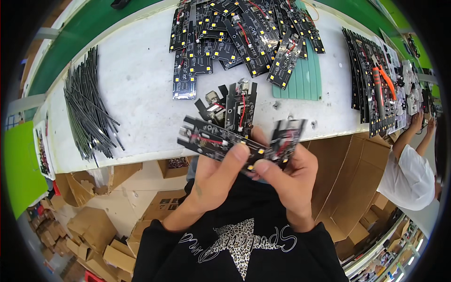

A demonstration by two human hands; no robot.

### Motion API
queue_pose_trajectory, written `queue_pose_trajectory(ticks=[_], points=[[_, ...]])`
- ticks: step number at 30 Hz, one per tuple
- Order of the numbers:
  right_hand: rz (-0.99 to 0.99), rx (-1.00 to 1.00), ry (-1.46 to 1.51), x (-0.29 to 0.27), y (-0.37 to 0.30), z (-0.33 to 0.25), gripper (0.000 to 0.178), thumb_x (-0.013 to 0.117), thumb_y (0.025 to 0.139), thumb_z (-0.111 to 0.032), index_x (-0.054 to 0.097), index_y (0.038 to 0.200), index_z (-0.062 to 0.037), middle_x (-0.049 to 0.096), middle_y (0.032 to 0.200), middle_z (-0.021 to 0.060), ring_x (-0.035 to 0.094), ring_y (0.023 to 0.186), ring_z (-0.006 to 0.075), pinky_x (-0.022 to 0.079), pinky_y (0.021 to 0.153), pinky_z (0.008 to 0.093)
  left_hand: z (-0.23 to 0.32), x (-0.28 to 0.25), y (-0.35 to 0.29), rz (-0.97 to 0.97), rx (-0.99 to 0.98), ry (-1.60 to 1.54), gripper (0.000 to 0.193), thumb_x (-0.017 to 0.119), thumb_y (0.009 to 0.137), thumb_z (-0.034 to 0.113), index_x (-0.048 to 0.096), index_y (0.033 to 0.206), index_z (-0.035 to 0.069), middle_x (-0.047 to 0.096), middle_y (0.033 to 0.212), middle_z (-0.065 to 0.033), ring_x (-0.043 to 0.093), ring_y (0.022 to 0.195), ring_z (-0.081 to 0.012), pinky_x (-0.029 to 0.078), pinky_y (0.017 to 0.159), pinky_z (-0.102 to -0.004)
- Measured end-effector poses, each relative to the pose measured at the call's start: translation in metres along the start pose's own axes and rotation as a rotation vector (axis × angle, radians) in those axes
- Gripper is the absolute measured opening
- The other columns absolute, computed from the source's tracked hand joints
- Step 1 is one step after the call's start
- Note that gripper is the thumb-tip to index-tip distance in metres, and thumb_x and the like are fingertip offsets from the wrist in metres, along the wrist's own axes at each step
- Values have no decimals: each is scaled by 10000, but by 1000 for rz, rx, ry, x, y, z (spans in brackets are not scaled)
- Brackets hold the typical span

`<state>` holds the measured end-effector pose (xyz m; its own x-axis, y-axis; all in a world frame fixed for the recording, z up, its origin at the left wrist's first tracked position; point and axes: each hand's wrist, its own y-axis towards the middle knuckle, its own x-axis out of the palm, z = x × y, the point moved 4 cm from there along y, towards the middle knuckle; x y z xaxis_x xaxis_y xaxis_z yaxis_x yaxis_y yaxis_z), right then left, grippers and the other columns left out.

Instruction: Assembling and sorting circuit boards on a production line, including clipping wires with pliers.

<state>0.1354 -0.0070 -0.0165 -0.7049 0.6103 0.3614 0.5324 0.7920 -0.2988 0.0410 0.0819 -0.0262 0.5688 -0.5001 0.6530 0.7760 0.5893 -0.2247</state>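
Several black circuit boards with yellow-white LEDs and red wires are fanned out between my two hands, just over the table's near edge. My left hand (pixel 217 181) is closed on one circuit board (pixel 206 137), its thumb pressed on the face. More boards, among them an upright circuit board (pixel 242 109), stick out behind it; which fingers hold them is hidden. My right hand (pixel 293 178) pinches another circuit board (pixel 285 140), slightly blurred and tilted, with the thumb near its lower end. Beyond my hands lies a heap of similar boards (pixel 244 40).
Black cable ties or thin strips (pixel 89 103) lie in a bundle at the left of the white table (pixel 136 94). A green ribbed mat (pixel 298 91) sits under the heap. Orange-handled pliers (pixel 386 82) rest on boards at right, near a co-worker (pixel 408 174). Cardboard boxes (pixel 347 178) stand below.
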Motion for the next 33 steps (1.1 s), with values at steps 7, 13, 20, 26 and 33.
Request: queue_pose_trajectory(ticks=[7,13,20,26,33], points=[[-42,-120,-310,-7,-4,-21,260,652,823,-31,617,1069,43,666,858,49,567,756,62,461,708,224,12,-5,8,-84,29,-114,290,427,968,124,484,1176,-72,601,1035,-172,615,927,-243,543,760,-373],[-1,-113,-187,-12,2,-19,425,615,857,-266,555,1114,67,609,860,50,533,754,96,417,691,222,10,-11,4,-53,-73,31,296,425,930,52,487,1192,-69,580,1104,-183,605,986,-269,587,707,-389],[-70,-272,-199,-16,9,-22,175,567,824,41,597,996,52,515,900,45,471,811,111,376,729,241,4,-11,3,-100,-88,40,276,510,894,15,523,1159,-63,589,1079,-162,612,915,-210,549,580,-309],[-50,-216,125,-21,9,-23,419,570,798,95,424,1185,27,610,986,138,591,867,145,471,791,278,7,-7,4,-111,-88,136,400,631,802,-72,504,1181,-73,595,1078,-156,610,948,-192,554,635,-279],[99,-276,252,-3,12,-17,524,568,792,124,358,1262,29,580,1072,162,610,943,205,511,821,334,5,-5,1,-47,-4,258,465,718,719,-104,524,1141,-72,623,1039,-125,627,936,-185,568,775,-304]])
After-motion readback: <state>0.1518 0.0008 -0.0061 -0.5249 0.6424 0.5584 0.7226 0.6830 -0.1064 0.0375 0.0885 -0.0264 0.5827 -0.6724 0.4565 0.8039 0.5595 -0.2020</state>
